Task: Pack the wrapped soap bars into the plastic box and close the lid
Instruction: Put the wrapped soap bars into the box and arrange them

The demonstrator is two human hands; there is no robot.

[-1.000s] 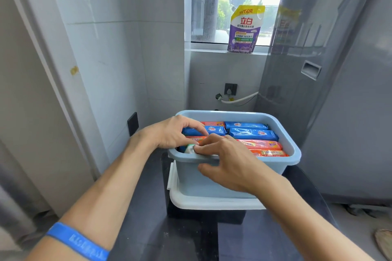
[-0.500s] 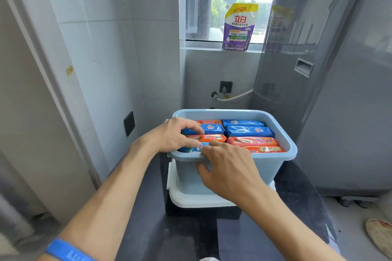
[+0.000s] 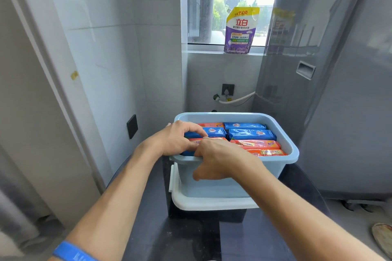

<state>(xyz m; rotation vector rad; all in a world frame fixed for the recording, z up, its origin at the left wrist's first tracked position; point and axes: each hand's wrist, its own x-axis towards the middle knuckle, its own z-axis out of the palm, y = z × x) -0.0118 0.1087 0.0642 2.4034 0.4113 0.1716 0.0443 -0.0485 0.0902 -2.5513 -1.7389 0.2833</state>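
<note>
We see the light-blue plastic box standing on its white lid, which lies upturned beneath it on the dark bench; wrapped soap bars, blue and orange, fill the box in two columns nearly to the rim; the left hand curls over the near-left rim, fingers bent onto a bar, seemingly tucking it level; the right hand rests half-closed on the front edge, thumb against the wall, likely steadying the box; whether either grips a bar we cannot tell; the lid is not yet fitted.
</note>
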